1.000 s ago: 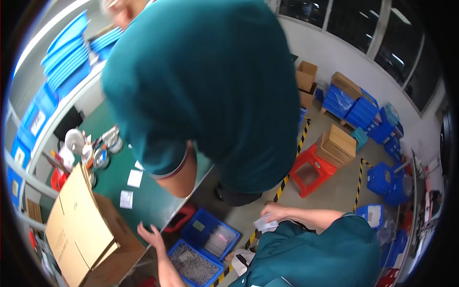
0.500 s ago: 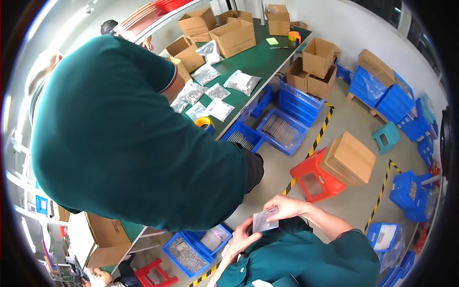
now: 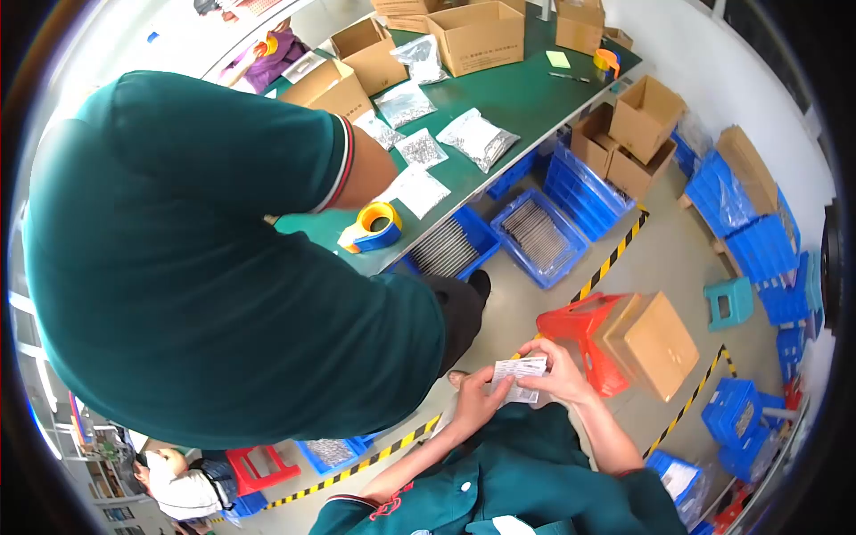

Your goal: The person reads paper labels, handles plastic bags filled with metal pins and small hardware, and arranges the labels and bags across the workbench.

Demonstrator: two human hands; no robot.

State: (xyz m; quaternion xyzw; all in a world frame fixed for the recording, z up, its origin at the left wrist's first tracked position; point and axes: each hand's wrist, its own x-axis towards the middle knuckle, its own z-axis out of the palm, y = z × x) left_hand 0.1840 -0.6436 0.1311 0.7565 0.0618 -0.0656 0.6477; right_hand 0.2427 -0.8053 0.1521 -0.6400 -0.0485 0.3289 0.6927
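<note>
The person has a small bunch of white paper slips (image 3: 519, 366) in front of their tummy. The slips have little dark marks on them, too small to read. They are up in the air, not down on the green surface (image 3: 528, 107).

Both hands are on the slips. The left hand (image 3: 479, 401) is bent in and pinches them from the left, with its thumb on the front. The right hand (image 3: 555, 374) curls round the other side, and its thumb presses on them too. Neither hand is wide open. The slips look a bit fanned out, so I think the step now is looking through them or sorting them.

The next move seems to call for soft, careful fingers. Thin paper can slide or stick together, so one hand should hold the bunch firm while the other parts one slip.

Just past the hands is a red stool (image 3: 575, 325) with a brown box (image 3: 664, 343) on it. A co-worker in a green shirt (image 3: 223, 267) leans over the surface, near a roll of tape (image 3: 381, 239) and some clear bags (image 3: 479, 138).
</note>
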